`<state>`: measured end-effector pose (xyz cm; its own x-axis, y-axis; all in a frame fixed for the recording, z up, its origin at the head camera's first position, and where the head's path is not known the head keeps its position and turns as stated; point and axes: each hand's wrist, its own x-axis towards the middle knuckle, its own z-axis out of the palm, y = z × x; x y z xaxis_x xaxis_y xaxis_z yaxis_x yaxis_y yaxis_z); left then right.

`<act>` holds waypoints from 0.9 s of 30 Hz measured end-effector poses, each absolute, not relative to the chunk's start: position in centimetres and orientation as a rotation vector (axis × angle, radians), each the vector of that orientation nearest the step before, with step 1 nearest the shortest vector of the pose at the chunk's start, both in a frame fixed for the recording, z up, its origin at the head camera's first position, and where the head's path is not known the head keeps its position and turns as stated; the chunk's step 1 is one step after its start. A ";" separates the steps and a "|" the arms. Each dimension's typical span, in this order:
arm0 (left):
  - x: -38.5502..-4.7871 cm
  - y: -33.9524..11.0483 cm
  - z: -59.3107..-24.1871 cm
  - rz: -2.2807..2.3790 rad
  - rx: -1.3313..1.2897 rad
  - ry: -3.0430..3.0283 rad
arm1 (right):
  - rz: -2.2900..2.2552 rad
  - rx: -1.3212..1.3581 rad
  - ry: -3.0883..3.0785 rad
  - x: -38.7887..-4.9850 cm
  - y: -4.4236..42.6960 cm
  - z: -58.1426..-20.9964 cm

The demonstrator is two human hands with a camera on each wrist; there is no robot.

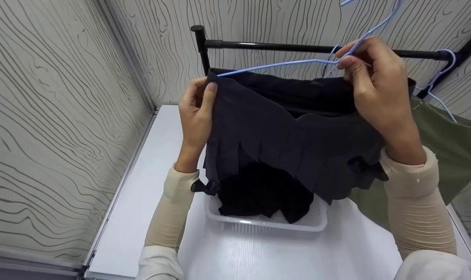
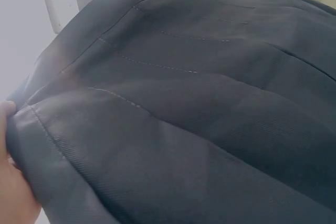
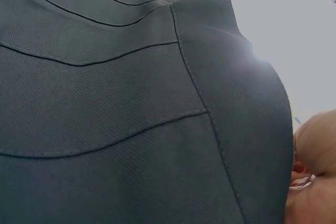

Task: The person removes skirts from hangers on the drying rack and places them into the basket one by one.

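Note:
A dark pleated skirt hangs between my two hands, its waistband sagging in front. The left hand grips the waistband at its left corner, thumb on the outside. Up at the neck of a light blue wire hanger, the right hand pinches the wire between thumb and fingers. One end of the hanger sits inside the waistband by the left hand; its other arm is hidden behind the right hand and the cloth. Pleats and stitched seams of the skirt fill both wrist views.
Below the skirt, a white plastic basket holds black cloth on a white table. Behind runs a black rack bar. An olive green garment hangs at the right on another blue hanger. A wood-patterned wall stands left.

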<state>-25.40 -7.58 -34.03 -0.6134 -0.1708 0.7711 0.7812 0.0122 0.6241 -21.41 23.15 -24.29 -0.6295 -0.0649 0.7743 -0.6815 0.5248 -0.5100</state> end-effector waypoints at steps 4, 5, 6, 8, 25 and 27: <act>-25.2 -7.9 -33.7 -1.699 -0.618 -1.562 | 1.094 0.608 -2.033 -21.3 22.7 -24.0; -25.1 -8.0 -33.7 -1.700 -0.614 -1.557 | 1.092 0.613 -2.028 -21.3 22.6 -24.0; -25.1 -8.1 -33.6 -1.701 -0.612 -1.552 | 1.088 0.618 -2.022 -21.3 22.5 -24.0; -25.1 -8.2 -33.6 -1.698 -0.612 -1.547 | 1.082 0.626 -2.015 -21.4 22.4 -23.9; -25.6 -8.2 -34.9 -1.762 -0.702 -1.592 | 1.100 0.615 -2.063 -22.8 23.2 -25.7; -25.6 -8.2 -35.0 -1.773 -0.702 -1.600 | 1.101 0.608 -2.066 -22.8 23.2 -25.8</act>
